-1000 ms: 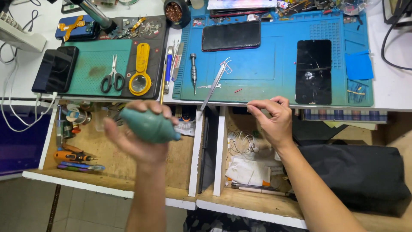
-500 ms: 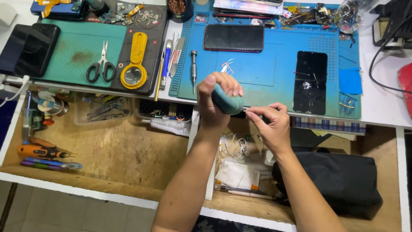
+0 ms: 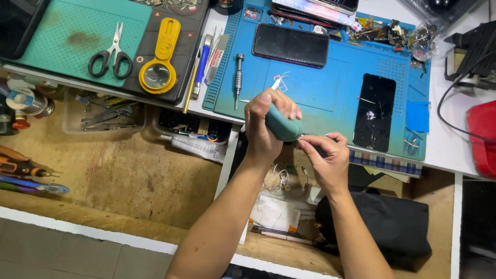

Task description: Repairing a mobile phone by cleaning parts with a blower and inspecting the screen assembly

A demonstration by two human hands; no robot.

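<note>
My left hand [image 3: 266, 126] is closed around a green rubber air-blower bulb [image 3: 283, 127], held over the front edge of the blue work mat [image 3: 320, 88]. My right hand [image 3: 325, 157] pinches the bulb's dark nozzle end with thumb and fingertips. Both hands hover above the gap between two open drawers. A dark phone [image 3: 290, 45] lies on the mat behind the hands, and a cracked black screen panel [image 3: 374, 111] lies to the right. Metal tweezers [image 3: 278, 82] poke out just behind my left hand.
On the green mat [image 3: 67, 36] at left lie scissors [image 3: 109, 51] and a yellow magnifier [image 3: 159, 64]. A screwdriver [image 3: 238, 77] rests on the blue mat. The left wooden drawer [image 3: 129, 170] holds tools; the right drawer holds a black bag [image 3: 392, 227]. Cables and a red object [image 3: 483, 137] sit at right.
My left hand carried the green bulb from over the left drawer to the mat's front edge. My right hand came in and took hold of its nozzle end. The camera shifted closer.
</note>
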